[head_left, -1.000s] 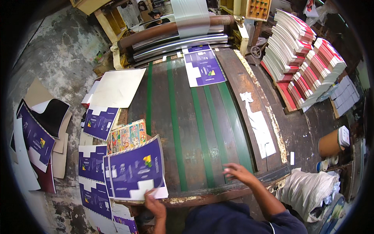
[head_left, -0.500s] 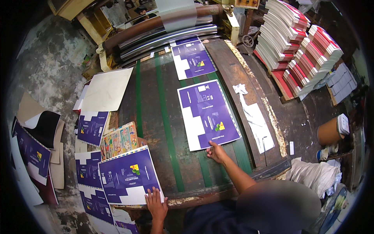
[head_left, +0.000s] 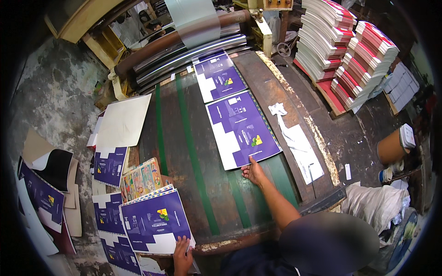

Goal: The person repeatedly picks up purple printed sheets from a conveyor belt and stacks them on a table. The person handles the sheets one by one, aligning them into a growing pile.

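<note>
While the right hand (head_left: 254, 174) touches a purple sheet (head_left: 241, 131), a white sack (head_left: 366, 207) bulges

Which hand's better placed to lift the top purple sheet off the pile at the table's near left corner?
Probably the left hand: it sits at the near right corner of the top purple sheet. The right hand is farther off, at another purple sheet.
</note>
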The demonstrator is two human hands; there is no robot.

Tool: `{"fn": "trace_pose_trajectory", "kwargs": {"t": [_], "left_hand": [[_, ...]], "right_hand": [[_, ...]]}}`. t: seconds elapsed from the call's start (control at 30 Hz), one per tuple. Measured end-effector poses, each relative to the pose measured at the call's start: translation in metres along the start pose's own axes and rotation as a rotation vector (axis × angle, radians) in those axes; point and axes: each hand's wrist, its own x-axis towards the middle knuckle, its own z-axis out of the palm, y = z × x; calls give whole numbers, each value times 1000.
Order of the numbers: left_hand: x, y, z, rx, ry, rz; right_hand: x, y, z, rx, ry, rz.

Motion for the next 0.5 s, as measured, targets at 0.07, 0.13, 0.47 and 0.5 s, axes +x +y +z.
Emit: {"fn": "trace_pose_trajectory", "kwargs": {"t": [0.07, 0.13, 0.47, 0.5], "left_hand": [[3, 17, -3, -20, 13, -38], [-11, 1, 3, -136, 136, -113], [28, 87, 37, -79, 365, 128], [28, 92, 44, -113, 312, 157]], "right_hand": [[1, 0, 3, 15, -1, -26], [0, 1, 13, 30, 18, -38], [-64, 4, 24, 38, 130, -213], [-94, 9, 30, 0, -46, -115]]}}
